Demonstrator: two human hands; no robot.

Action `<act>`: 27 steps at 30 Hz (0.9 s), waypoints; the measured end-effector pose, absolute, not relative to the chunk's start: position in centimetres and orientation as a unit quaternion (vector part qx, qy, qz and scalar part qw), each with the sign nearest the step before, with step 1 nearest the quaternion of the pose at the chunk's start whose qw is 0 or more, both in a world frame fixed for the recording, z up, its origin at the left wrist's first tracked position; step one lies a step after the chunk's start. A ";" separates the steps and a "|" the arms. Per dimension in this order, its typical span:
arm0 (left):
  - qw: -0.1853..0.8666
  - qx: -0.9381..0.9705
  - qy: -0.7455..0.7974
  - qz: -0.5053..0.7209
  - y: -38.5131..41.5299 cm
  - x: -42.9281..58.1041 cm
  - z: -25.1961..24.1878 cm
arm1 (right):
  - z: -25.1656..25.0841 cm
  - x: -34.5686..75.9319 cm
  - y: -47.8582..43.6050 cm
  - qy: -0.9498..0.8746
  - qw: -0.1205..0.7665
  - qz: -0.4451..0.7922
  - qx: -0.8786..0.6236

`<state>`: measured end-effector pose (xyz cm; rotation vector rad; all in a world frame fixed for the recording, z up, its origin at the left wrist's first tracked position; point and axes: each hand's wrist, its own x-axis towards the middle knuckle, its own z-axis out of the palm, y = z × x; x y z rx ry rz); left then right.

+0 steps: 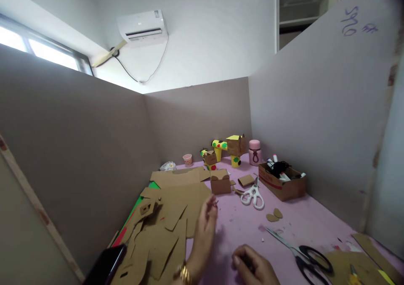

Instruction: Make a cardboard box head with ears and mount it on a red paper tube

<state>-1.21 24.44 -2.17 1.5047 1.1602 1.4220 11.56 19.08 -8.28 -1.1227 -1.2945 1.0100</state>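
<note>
My left hand (206, 217), with a gold bracelet (184, 274) at its wrist, reaches forward over the edge of the cardboard sheets. Its fingers are bent towards the thumb, and a tiny dark bit shows at the tips, too small to name. Just beyond it stands a small brown cardboard box (221, 185). My right hand (253, 265) is low over the pink tabletop (235, 230), its fingers curled in; whatever they may hold is hidden. Black-handled scissors (301, 251) lie to its right, and white-handled scissors (253, 196) lie farther off.
Cut cardboard sheets (176, 205) cover the left side, with a phone (105, 265) at the front. Two cardboard ovals (274, 215) lie at the right, before a box of pens (280, 184). Yellow spotted cardboard figures (235, 150), a pink bottle (255, 152) and a cup (187, 160) stand behind.
</note>
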 end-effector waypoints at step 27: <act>0.534 0.597 0.376 0.466 40.4 -2.2 -1.2 | -7.1 11.9 32.7 -0.395 0.686 0.292 -0.537</act>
